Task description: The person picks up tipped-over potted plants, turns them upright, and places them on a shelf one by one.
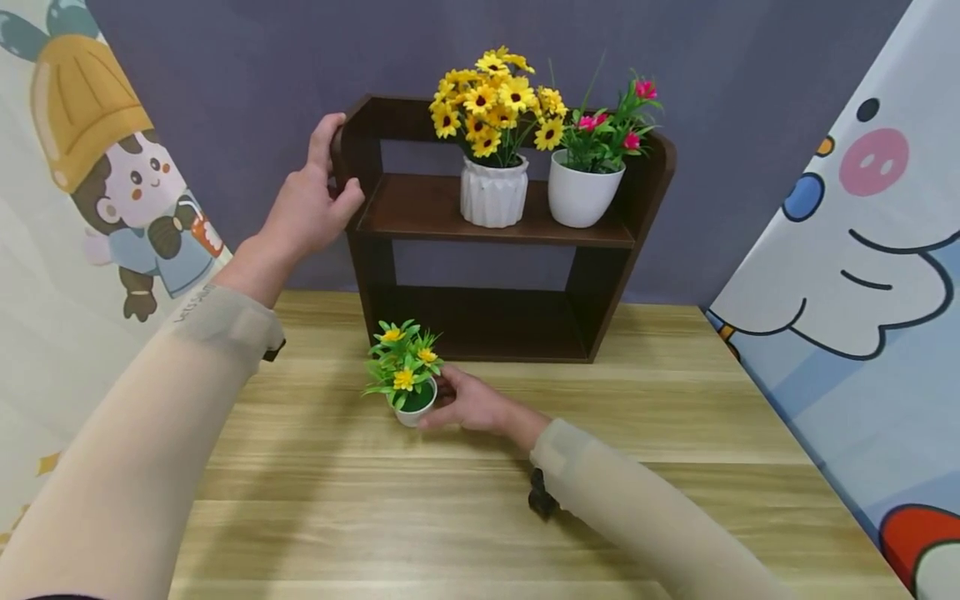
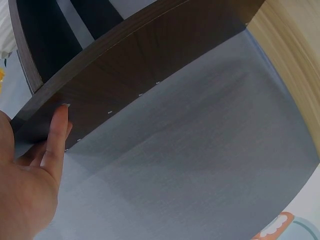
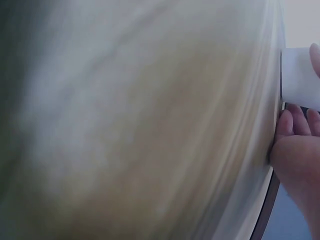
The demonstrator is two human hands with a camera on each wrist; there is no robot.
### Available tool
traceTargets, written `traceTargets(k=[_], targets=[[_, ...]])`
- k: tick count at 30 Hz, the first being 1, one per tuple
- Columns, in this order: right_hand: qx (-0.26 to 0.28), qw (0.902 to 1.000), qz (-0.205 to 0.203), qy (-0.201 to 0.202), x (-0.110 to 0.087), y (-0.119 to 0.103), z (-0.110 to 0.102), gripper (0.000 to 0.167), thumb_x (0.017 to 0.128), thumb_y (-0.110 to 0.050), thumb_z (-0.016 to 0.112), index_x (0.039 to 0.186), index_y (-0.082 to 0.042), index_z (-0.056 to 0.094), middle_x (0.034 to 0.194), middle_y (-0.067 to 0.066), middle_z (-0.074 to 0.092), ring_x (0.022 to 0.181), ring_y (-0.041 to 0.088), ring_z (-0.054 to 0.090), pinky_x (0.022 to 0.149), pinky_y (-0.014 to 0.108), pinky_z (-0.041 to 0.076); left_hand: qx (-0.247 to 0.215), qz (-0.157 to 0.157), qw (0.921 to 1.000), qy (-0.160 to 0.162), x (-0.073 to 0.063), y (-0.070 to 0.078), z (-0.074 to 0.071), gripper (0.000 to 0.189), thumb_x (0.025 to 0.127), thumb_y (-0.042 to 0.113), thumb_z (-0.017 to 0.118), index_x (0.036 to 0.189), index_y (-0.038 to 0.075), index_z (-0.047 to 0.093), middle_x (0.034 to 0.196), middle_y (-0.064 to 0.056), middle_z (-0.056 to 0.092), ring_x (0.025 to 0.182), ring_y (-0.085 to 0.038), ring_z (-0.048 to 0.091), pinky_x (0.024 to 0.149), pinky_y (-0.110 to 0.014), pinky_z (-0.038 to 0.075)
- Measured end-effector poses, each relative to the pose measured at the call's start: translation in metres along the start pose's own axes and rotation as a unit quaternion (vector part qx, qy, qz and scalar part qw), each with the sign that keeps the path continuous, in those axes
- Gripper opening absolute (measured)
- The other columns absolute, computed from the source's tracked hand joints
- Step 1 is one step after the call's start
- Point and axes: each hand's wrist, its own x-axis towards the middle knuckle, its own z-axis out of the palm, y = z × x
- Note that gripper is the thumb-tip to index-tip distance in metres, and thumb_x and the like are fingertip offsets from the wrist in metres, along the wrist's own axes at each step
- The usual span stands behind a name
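Observation:
A dark brown two-tier shelf point(image 1: 495, 237) stands on the wooden table. My left hand point(image 1: 311, 204) grips the upper part of its left side panel, thumb towards the inside and fingers along the outer face. In the left wrist view, the left hand point(image 2: 37, 175) lies against that panel point(image 2: 135, 65). A small white pot with yellow flowers and green leaves point(image 1: 405, 371) is on the table before the shelf. My right hand point(image 1: 476, 402) holds this pot from its right side, thumb in front and fingers behind. The right wrist view shows the white pot point(image 3: 297, 75) beside the right hand point(image 3: 300, 155).
On the upper tier are a ribbed white pot of yellow daisies point(image 1: 493, 193) and a smooth white pot of pink flowers point(image 1: 585, 192). A grey wall point(image 1: 247, 75) rises behind. Cartoon-printed cloths flank the table point(image 1: 450, 517) on the left point(image 1: 45, 250) and right point(image 1: 847, 275).

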Motion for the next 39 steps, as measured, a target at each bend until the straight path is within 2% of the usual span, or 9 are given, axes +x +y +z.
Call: traceTargets(k=[11, 17, 24, 33, 39], targets=[[-0.012, 0.9999, -0.001, 0.009, 0.002, 0.0, 0.002, 0.071, 0.088, -0.015, 0.092, 0.15, -0.01, 0.06, 0.139, 0.011, 0.069, 0.126, 0.02, 0.064, 0.119, 0.046, 0.048, -0.003, 0.004, 1.0, 0.001, -0.001, -0.001, 0.0, 0.076, 0.109, 0.036, 0.046, 0.173, 0.043, 0.006, 0.11, -0.02, 0.071, 0.075, -0.033, 0.061, 0.062, -0.036, 0.045], [-0.015, 0.9997, -0.011, 0.016, 0.003, 0.0, 0.003, 0.067, 0.088, -0.016, 0.092, 0.147, -0.009, 0.062, 0.134, 0.01, 0.071, 0.122, 0.019, 0.066, 0.11, 0.039, 0.055, -0.009, 0.005, 0.9999, 0.002, -0.002, -0.002, -0.001, 0.076, 0.109, 0.037, 0.047, 0.173, 0.044, 0.006, 0.112, -0.021, 0.072, 0.078, -0.033, 0.063, 0.062, -0.034, 0.046], [-0.03, 0.9989, -0.018, 0.03, -0.002, -0.004, 0.003, 0.061, 0.087, -0.02, 0.093, 0.141, -0.011, 0.065, 0.128, 0.006, 0.074, 0.116, 0.016, 0.068, 0.102, 0.034, 0.056, -0.011, 0.011, 0.9999, 0.0, -0.001, -0.001, 0.001, 0.076, 0.109, 0.036, 0.046, 0.173, 0.043, 0.006, 0.106, -0.024, 0.071, 0.078, -0.036, 0.064, 0.064, -0.038, 0.047], [-0.027, 0.9982, -0.03, 0.044, -0.015, -0.02, 0.002, 0.057, 0.088, -0.018, 0.092, 0.138, -0.01, 0.066, 0.128, 0.008, 0.073, 0.118, 0.02, 0.069, 0.101, 0.033, 0.059, -0.013, 0.012, 0.9998, 0.008, 0.0, -0.001, 0.003, 0.075, 0.109, 0.034, 0.047, 0.173, 0.042, 0.009, 0.105, -0.027, 0.071, 0.082, -0.039, 0.067, 0.069, -0.044, 0.049], [-0.018, 0.9955, -0.061, 0.069, -0.026, -0.041, -0.007, 0.057, 0.089, -0.018, 0.092, 0.14, -0.012, 0.067, 0.127, 0.008, 0.073, 0.114, 0.017, 0.069, 0.094, 0.03, 0.06, -0.011, 0.018, 0.9997, 0.012, -0.001, -0.001, 0.002, 0.075, 0.109, 0.033, 0.047, 0.173, 0.04, 0.009, 0.104, -0.026, 0.072, 0.081, -0.039, 0.067, 0.068, -0.043, 0.048]])
